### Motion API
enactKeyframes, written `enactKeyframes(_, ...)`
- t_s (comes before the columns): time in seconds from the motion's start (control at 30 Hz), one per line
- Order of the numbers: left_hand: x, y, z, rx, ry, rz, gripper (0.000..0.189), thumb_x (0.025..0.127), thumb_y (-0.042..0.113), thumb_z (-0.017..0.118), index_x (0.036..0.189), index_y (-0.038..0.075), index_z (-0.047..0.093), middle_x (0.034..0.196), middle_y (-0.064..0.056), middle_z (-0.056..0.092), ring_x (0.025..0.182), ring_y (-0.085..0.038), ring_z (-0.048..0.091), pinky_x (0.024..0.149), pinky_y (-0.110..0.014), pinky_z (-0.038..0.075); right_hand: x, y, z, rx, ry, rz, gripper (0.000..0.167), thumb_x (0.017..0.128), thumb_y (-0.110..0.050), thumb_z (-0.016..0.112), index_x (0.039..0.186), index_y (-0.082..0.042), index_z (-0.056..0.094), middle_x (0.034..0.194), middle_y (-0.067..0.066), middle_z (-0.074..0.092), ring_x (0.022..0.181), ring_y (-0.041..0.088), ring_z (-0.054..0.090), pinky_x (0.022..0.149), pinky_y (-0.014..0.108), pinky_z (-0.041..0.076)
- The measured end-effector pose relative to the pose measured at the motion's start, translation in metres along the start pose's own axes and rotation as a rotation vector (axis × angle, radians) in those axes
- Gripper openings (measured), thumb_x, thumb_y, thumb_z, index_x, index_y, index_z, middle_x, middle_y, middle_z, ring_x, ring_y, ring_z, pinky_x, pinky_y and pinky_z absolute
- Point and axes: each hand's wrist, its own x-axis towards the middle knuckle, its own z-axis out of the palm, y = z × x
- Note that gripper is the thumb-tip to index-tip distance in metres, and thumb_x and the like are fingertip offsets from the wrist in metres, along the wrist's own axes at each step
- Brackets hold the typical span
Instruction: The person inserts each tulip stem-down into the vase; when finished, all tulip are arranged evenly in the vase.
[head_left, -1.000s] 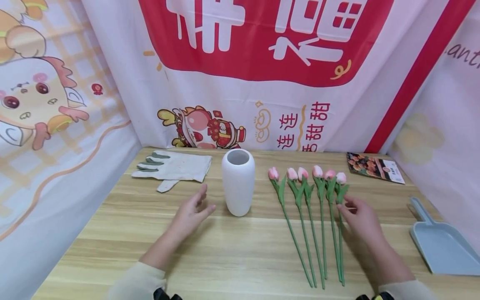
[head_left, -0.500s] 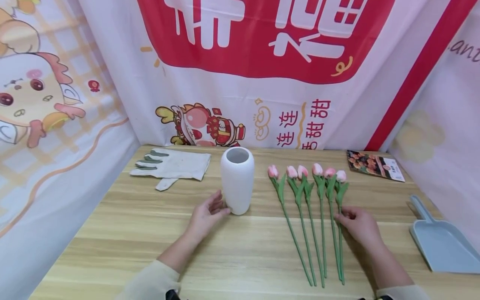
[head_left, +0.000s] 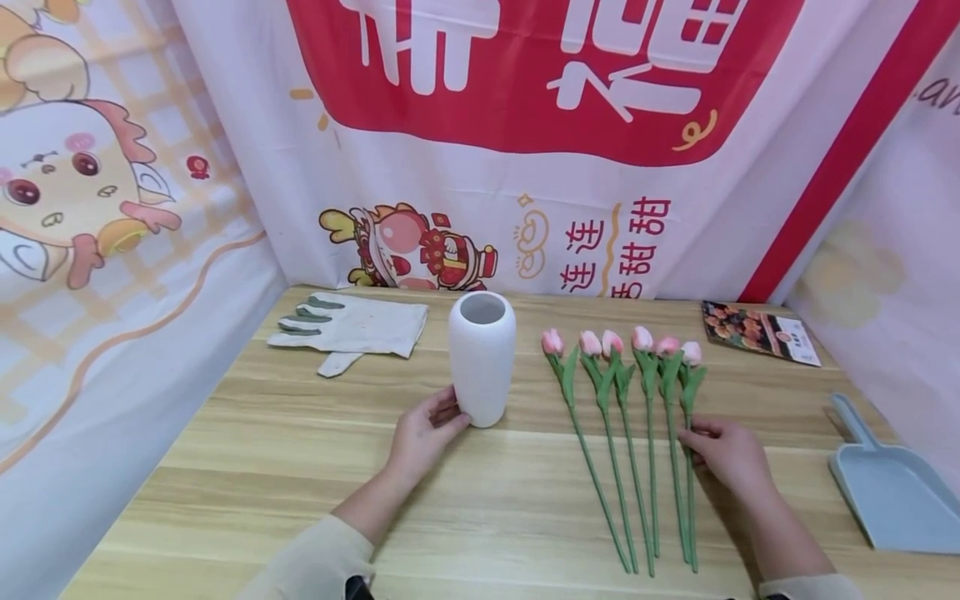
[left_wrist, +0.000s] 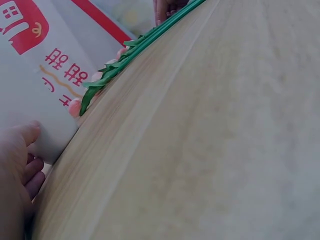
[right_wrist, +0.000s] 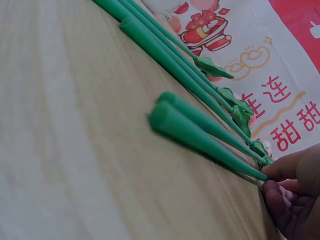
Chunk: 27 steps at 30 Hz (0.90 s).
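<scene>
Left hand (head_left: 423,435) moved to upright white vase (head_left: 482,367), gripping it low; right hand (head_left: 731,457) pinches pale-pink, green-stemmed tulip (head_left: 689,393).

Left hand (left_wrist: 12,175) at left edge, partly cut off; thumb on the white vase (left_wrist: 30,95), other fingers curled near its base. Vase also cropped, base on the wooden tabletop (left_wrist: 190,140), which fills most of the view, slanting. Past it, tulips (left_wrist: 142,45) in a bunched line along the table's upper edge: green stems, leaves (left_wrist: 92,92), pink heads, nearest flower head (left_wrist: 74,107) near the vase. Right hand (left_wrist: 164,9) at top by the stems, mostly cropped, dim; grip hard to make out. Behind: white backdrop (left_wrist: 80,40), red print and stripe.
</scene>
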Motion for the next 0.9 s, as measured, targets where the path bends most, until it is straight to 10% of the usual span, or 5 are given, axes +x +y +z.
enactKeyframes(0.53, -0.001, 0.001, 0.0, 0.018, -0.005, 0.004, 0.049, 0.085, 0.006, 0.074, 0.13, -0.004, 0.058, 0.122, -0.022, 0.067, 0.11, -0.033, 0.067, 0.094, -0.034, 0.058, 0.0, -0.028, -0.014, 0.206, 0.07, -0.006, 0.054, 0.097, -0.027, 0.06, 0.138, 0.007, 0.048, 0.081, -0.008, 0.069, 0.065, 0.001, 0.063, 0.062, 0.019, 0.058)
enactKeyframes(0.9, 0.0, -0.001, 0.0, 0.017, -0.003, 0.016, 0.048, 0.085, 0.007, 0.074, 0.129, -0.003, 0.059, 0.122, -0.022, 0.067, 0.11, -0.033, 0.068, 0.094, -0.034, 0.058, 0.008, -0.082, 0.009, 0.692, 0.166, 0.086, 0.052, 0.094, -0.016, 0.065, 0.141, -0.003, 0.048, 0.075, -0.013, 0.065, 0.066, 0.001, 0.063, 0.063, 0.014, 0.058)
